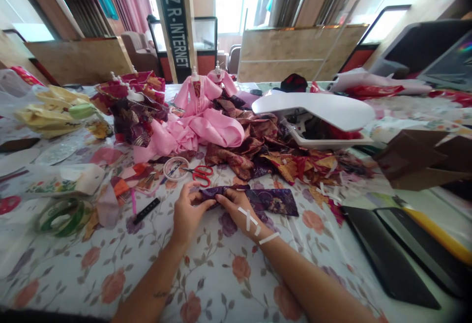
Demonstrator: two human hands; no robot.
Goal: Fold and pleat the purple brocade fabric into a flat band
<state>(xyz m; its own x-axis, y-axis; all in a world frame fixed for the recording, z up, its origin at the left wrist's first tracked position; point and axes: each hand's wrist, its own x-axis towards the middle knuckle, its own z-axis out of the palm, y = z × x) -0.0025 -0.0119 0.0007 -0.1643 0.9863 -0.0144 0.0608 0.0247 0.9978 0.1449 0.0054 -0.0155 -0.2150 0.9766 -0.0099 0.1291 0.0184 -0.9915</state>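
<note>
A strip of dark purple patterned fabric (273,201) lies between my hands, its free end stretching to the right along the table. My left hand (188,210) pinches its left end between thumb and fingers. Close beside it, my right hand (238,208) grips the same strip, thumb on top. Short strips of white tape (249,219) stick to the back of my right hand and wrist. Just beyond my left hand lie red-handled scissors (202,174) and a roll of tape (176,169). A short black strip with marks (146,210) rests to the left.
Pink doll dresses (195,94) stand behind a heap of brown and gold cloth (258,133). A white case with its lid ajar (317,111) sits at the back right. Black flat cases (391,254) lie at right, green tape rolls (61,217) at left, on a flowered tablecloth (147,259).
</note>
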